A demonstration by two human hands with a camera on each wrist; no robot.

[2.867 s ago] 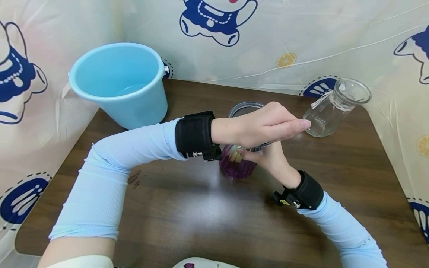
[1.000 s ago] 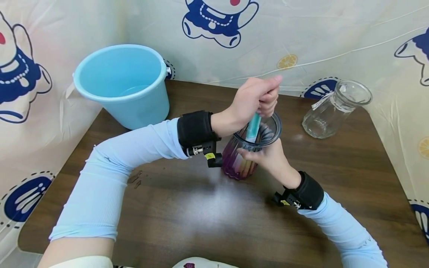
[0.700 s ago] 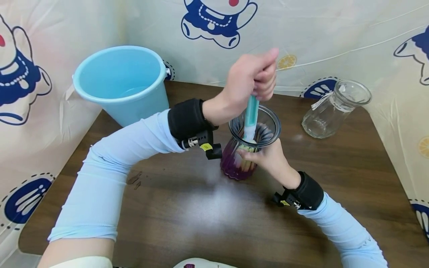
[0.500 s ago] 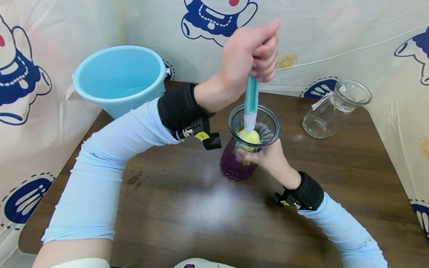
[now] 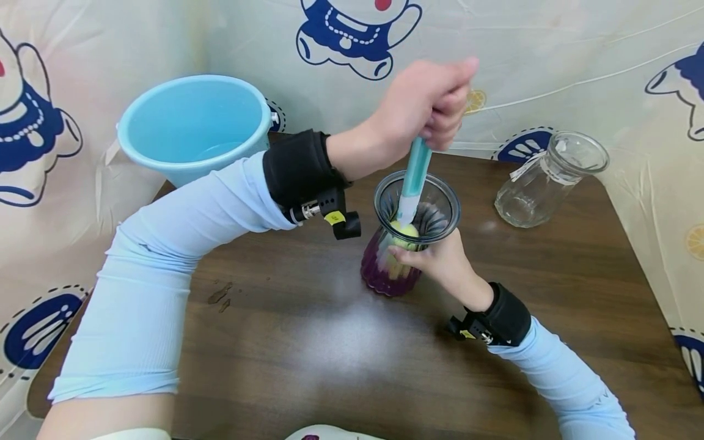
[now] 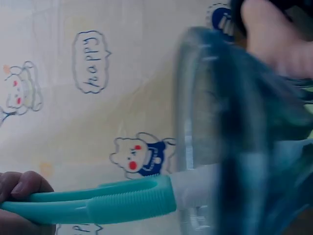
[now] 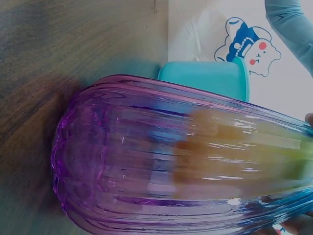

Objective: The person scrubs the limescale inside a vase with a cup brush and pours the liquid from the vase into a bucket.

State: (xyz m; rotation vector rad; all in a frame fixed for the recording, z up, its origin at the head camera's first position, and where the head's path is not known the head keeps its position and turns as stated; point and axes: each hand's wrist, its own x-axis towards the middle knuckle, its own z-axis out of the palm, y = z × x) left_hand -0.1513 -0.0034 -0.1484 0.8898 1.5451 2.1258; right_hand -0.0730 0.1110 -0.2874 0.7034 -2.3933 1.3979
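My left hand (image 5: 426,110) is curled round the teal handle of a bottle brush (image 5: 416,168) above a ribbed glass vase (image 5: 389,269). The brush has a white neck and a pale yellow, sponge-like head, which sits inside the vase. In the left wrist view the ridged brush handle (image 6: 132,199) runs through the blurred vase rim (image 6: 188,122). My right hand (image 5: 440,256) grips the vase below its rim, thumb in front; the other fingers are hidden behind the glass. The right wrist view shows the vase's purple lower part (image 7: 93,156), with the yellowish brush head (image 7: 230,152) visible through it.
A light blue bucket (image 5: 192,122) stands at the back left of the brown table (image 5: 330,366). A clear glass bottle (image 5: 530,195) with a white tie is at the back right. Small wet marks (image 5: 220,294) lie near the left forearm. A white object (image 5: 330,434) shows at the front edge.
My left hand rose from low over the vase, drawing the brush head up near the rim, then came down a little and to the right. The right hand and vase have barely moved.
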